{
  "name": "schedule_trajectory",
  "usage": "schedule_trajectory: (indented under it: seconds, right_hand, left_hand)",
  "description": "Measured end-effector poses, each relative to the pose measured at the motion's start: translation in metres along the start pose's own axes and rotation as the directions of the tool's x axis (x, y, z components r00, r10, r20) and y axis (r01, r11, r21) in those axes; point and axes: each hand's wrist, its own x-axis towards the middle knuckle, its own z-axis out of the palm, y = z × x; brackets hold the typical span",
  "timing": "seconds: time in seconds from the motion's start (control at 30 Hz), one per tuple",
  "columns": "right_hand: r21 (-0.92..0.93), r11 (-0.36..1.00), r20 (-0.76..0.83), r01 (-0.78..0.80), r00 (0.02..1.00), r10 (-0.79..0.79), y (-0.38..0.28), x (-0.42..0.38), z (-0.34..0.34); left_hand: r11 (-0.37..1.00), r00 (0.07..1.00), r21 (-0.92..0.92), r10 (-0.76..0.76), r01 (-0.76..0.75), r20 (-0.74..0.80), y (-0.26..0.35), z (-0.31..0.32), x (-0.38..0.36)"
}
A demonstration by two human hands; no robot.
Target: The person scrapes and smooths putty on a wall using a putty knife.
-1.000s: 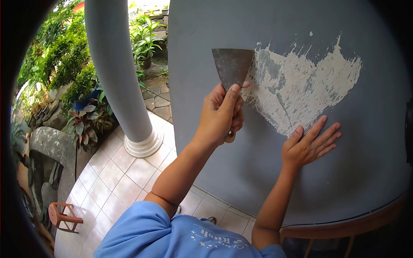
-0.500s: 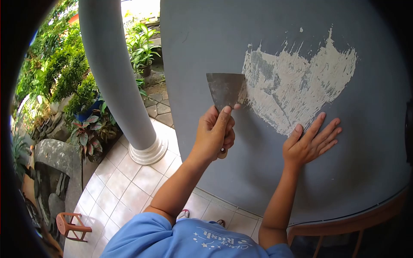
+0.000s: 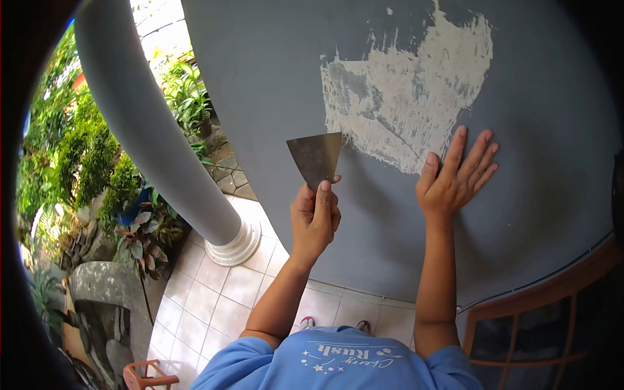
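Observation:
A putty knife with a wide metal blade (image 3: 315, 156) stands upright, blade up, in my left hand (image 3: 315, 218), whose fingers are wrapped round its handle. The blade's right corner is close to the lower left edge of a rough white patch (image 3: 403, 97) on the grey wall (image 3: 260, 78). My right hand (image 3: 456, 175) lies on the wall with fingers spread, just below and right of the patch, and holds nothing.
A round grey column (image 3: 156, 130) with a white base rises at the left. Beyond it grow plants (image 3: 91, 143). A brown stool (image 3: 149, 376) stands on the tiled floor (image 3: 227, 292). A brown window frame (image 3: 520, 305) is at the lower right.
The view has shifted, so the patch sits further left and higher. My left hand and the blade are lower relative to the patch. My right hand remains spread on the wall.

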Motion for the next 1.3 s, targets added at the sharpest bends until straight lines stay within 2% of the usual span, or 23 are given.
schedule_trajectory:
  seconds: [0.03, 0.13, 0.17, 0.2, 0.27, 0.3, 0.37, 0.43, 0.47, 0.5, 0.53, 0.57, 0.6, 0.7, 0.8, 0.83, 0.9, 1.0, 1.03, 1.1, 1.13, 1.23, 1.3]
  right_hand:
    - [0.046, 0.999, 0.005, -0.011, 1.0, 0.011, -0.003, -0.002, -0.005]
    - [0.307, 0.934, 0.225, -0.184, 0.967, 0.117, -0.03, -0.015, -0.046]
    - [0.569, 0.783, 0.288, -0.253, 0.952, 0.098, -0.04, -0.025, -0.062]
    - [0.771, 0.555, 0.342, -0.313, 0.938, 0.054, -0.051, -0.035, -0.077]
    - [0.845, 0.261, 0.484, -0.467, 0.875, -0.003, -0.082, -0.049, -0.1]
    - [0.831, 0.306, 0.489, -0.466, 0.872, -0.002, -0.082, -0.051, -0.101]
    - [0.799, 0.39, 0.497, -0.458, 0.868, 0.001, -0.083, -0.054, -0.102]
    - [0.76, 0.43, 0.498, -0.488, 0.862, 0.099, -0.071, -0.048, -0.103]
    - [0.724, 0.472, 0.503, -0.503, 0.853, 0.138, -0.062, -0.048, -0.105]
    - [0.706, 0.458, 0.49, -0.54, 0.84, 0.234, -0.055, -0.048, -0.107]
    - [0.691, 0.442, 0.469, -0.572, 0.82, 0.329, -0.049, -0.048, -0.109]
    - [0.69, 0.431, 0.445, -0.582, 0.81, 0.382, -0.043, -0.047, -0.109]
    - [0.689, 0.42, 0.419, -0.59, 0.798, 0.434, -0.037, -0.046, -0.109]
    - [0.681, 0.491, 0.353, -0.543, 0.831, 0.429, -0.03, -0.044, -0.112]
    - [0.624, 0.627, 0.301, -0.466, 0.884, 0.357, -0.03, -0.035, -0.125]
    - [0.594, 0.702, 0.263, -0.394, 0.919, 0.294, -0.025, -0.035, -0.126]
    - [0.515, 0.822, 0.194, -0.242, 0.967, 0.163, -0.013, -0.036, -0.129]
    - [0.513, 0.699, 0.308, -0.498, 0.867, 0.392, 0.0, -0.045, -0.132]
    - [0.526, 0.662, 0.283, -0.534, 0.844, 0.457, 0.0, -0.047, -0.127]
    - [0.581, 0.546, 0.307, -0.603, 0.784, 0.539, -0.012, -0.038, -0.124]
    - [0.6, 0.482, 0.329, -0.638, 0.746, 0.578, -0.017, -0.035, -0.124]
    - [0.546, 0.739, 0.169, -0.395, 0.916, 0.365, -0.022, -0.025, -0.119]
    - [0.516, 0.822, 0.09, -0.241, 0.97, 0.227, -0.015, -0.02, -0.119]
  left_hand:
    - [0.999, 0.999, 0.009, 0.04, -0.04, 0.02, 0.005, 0.003, -0.004]
    - [0.988, 0.987, -0.015, 0.156, -0.156, 0.026, 0.019, 0.013, -0.006]
    - [0.982, 0.983, -0.076, 0.175, -0.171, 0.049, 0.019, 0.018, -0.005]
    - [0.973, 0.979, -0.137, 0.194, -0.183, 0.068, 0.018, 0.024, -0.003]
    - [0.947, 0.977, -0.299, 0.162, -0.116, 0.137, 0.011, 0.035, -0.005]
    - [0.921, 0.974, -0.389, 0.116, -0.031, 0.196, 0.005, 0.039, -0.007]
    - [0.946, 0.952, -0.316, 0.161, -0.074, 0.26, -0.004, 0.048, -0.01]
    - [0.941, 0.897, 0.012, 0.32, -0.339, 0.305, -0.004, 0.058, -0.002]
    - [0.885, 0.854, 0.058, 0.426, -0.462, 0.299, 0.001, 0.058, 0.002]
    - [0.809, 0.794, 0.103, 0.53, -0.578, 0.298, 0.011, 0.061, 0.008]
    - [0.714, 0.718, 0.144, 0.627, -0.685, 0.304, 0.022, 0.064, 0.018]
    - [0.489, 0.589, 0.335, 0.722, -0.805, 0.363, 0.03, 0.064, 0.032]
    - [0.215, 0.456, 0.49, 0.769, -0.845, 0.448, 0.037, 0.065, 0.047]
    - [-0.126, 0.373, 0.573, 0.643, -0.81, 0.669, 0.056, 0.072, 0.091]
    - [-0.303, 0.288, 0.56, 0.62, -0.771, 0.73, 0.048, 0.057, 0.123]
    - [-0.305, 0.333, 0.613, 0.625, -0.729, 0.706, 0.053, 0.049, 0.122]
    - [-0.122, 0.484, 0.77, 0.714, -0.627, 0.506, 0.053, 0.017, 0.136]
    - [-0.068, 0.434, 0.865, 0.843, -0.498, 0.316, 0.05, 0.004, 0.149]
    - [-0.059, 0.431, 0.861, 0.847, -0.505, 0.311, 0.055, 0.019, 0.146]
    - [-0.181, 0.415, 0.779, 0.762, -0.601, 0.497, 0.064, 0.055, 0.123]
    - [-0.277, 0.348, 0.658, 0.673, -0.7, 0.653, 0.064, 0.07, 0.112]
    - [-0.379, 0.301, 0.569, 0.569, -0.73, 0.765, 0.043, 0.085, 0.112]
    - [-0.44, 0.264, 0.556, 0.565, -0.705, 0.782, 0.049, 0.072, 0.118]
